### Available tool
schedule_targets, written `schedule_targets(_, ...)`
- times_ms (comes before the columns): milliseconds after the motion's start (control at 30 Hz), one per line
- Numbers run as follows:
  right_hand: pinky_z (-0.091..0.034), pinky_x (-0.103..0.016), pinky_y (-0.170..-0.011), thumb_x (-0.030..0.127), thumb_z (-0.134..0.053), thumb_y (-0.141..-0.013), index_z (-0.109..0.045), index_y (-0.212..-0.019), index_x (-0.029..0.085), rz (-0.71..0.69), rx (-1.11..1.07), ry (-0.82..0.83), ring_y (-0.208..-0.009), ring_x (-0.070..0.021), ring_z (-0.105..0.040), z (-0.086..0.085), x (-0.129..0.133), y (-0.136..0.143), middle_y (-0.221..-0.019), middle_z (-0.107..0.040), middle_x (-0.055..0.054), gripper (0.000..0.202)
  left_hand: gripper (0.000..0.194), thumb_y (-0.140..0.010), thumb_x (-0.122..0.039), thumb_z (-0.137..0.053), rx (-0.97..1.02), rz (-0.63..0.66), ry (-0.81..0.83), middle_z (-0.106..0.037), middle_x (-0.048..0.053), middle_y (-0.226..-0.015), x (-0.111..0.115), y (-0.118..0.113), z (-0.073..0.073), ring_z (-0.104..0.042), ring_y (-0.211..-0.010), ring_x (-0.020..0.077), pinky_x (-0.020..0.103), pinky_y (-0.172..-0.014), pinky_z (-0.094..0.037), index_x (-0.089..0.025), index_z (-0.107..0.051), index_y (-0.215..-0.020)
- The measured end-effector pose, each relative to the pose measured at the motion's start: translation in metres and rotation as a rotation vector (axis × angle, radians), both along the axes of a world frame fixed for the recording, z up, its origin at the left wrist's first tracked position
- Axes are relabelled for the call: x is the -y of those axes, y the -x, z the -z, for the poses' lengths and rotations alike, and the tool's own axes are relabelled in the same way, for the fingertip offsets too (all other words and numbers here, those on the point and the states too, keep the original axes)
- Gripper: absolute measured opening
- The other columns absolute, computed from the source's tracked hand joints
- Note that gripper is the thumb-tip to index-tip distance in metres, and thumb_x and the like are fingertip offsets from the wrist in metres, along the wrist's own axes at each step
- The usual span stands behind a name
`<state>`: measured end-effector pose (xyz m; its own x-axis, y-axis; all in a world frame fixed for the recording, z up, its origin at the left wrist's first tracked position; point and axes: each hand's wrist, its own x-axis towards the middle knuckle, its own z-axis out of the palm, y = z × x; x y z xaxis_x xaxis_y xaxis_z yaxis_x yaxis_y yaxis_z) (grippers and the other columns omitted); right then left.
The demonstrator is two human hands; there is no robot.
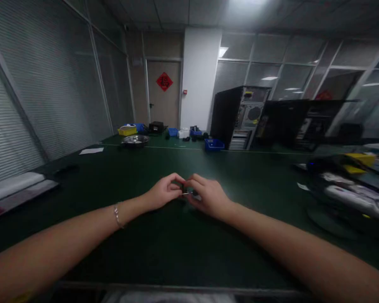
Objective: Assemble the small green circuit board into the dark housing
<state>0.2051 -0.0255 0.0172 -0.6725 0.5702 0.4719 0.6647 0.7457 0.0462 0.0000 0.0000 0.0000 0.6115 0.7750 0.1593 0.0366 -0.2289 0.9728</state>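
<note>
Over the middle of the dark green tabletop (113,176), my two hands meet fingertip to fingertip. My left hand (163,192), with a thin bracelet (116,215) on its wrist, is closed in a pinch. My right hand (210,195) comes in from the other side with its fingers curled and thumb below. Between them is a small, thin, light-coloured piece (186,193), with something dark beside it. Its kind is too small and blurred to tell, and the fingers cover most of it.
Toward the back stand a round metal bowl (135,141), a yellow bin (127,131), a blue tray (214,145) and a black computer tower (229,113). Cluttered items lie at the right, including a white object (350,195). A white long box (15,189) lies at the left edge.
</note>
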Motion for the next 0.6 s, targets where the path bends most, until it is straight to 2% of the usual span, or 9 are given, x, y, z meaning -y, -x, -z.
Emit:
schedule_targets(267,-0.043,-0.025,-0.062,0.021,-0.059,-0.086,-0.053,-0.109,0.018,-0.03,0.003,0.001,-0.082,-0.0158,-0.057,-0.0026,0.0047,0.002,-0.108,-0.058,-0.006,0.025,0.025,-0.078,-0.019,-0.065,-0.033,-0.093,-0.07,-0.062,0.0,-0.077,0.0013,-0.0025,-0.0016,-0.063,-0.072,0.0131,0.023,-0.063,-0.046,-0.014,-0.05,-0.098)
schedule_targets(433,-0.044,-0.024,-0.064,0.018,-0.061,-0.085,-0.053,-0.111,0.019,-0.043,-0.02,0.021,-0.085,-0.0162,-0.058,-0.0031,0.0045,0.0026,-0.108,-0.058,-0.007,0.027,0.025,-0.076,-0.015,-0.065,-0.048,-0.117,-0.09,-0.06,-0.001,-0.077,0.0031,-0.0039,-0.0034,-0.062,-0.072,0.0122,0.023,-0.064,-0.047,-0.014,-0.05,-0.096)
schedule_targets(600,-0.044,-0.024,-0.064,0.022,-0.06,-0.087,-0.054,-0.11,0.019,-0.078,-0.041,0.043,-0.086,-0.0163,-0.058,-0.0021,0.0032,0.0027,-0.107,-0.058,-0.006,0.023,0.025,-0.073,-0.012,-0.064,-0.051,-0.122,-0.107,-0.058,-0.002,-0.076,0.0049,-0.006,-0.0044,-0.061,-0.07,0.0116,0.023,-0.062,-0.047,-0.014,-0.05,-0.093)
